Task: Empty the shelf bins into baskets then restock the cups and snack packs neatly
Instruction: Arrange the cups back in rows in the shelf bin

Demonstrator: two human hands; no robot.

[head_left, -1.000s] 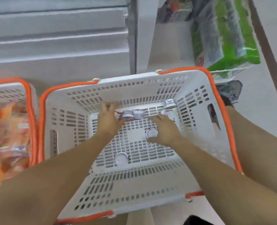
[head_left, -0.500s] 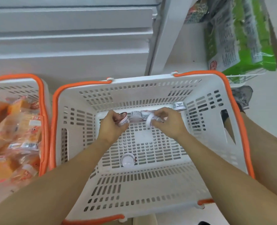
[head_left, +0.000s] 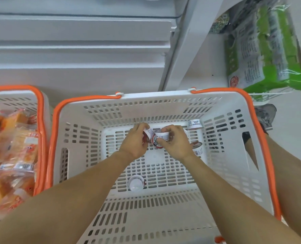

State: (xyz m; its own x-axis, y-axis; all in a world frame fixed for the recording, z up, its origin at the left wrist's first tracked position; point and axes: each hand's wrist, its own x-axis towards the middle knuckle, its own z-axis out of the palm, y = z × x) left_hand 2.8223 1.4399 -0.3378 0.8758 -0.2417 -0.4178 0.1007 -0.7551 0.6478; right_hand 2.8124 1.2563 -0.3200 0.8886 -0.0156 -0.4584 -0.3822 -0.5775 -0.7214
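Observation:
Both my hands are down inside a white basket with orange handles (head_left: 163, 103). My left hand (head_left: 134, 144) grips a small white cup with a red lid (head_left: 147, 134). My right hand (head_left: 177, 143) pinches another small cup (head_left: 162, 136) pressed against the first one. One cup (head_left: 195, 124) stands in the basket's far right corner. Another cup (head_left: 198, 148) lies partly hidden under my right wrist. A single cup (head_left: 136, 183) sits upside down near the basket floor's front.
A second orange-handled basket (head_left: 40, 120) at the left holds several orange snack packs (head_left: 14, 152). White shelf boards (head_left: 75, 55) rise behind the baskets. Green packages (head_left: 262, 50) sit on a wire rack at the upper right. A shoe (head_left: 266, 117) is on the floor beside the basket.
My right hand picked up a cup from the basket floor and carried it toward my left hand. Both hands now hold cups together at the far end.

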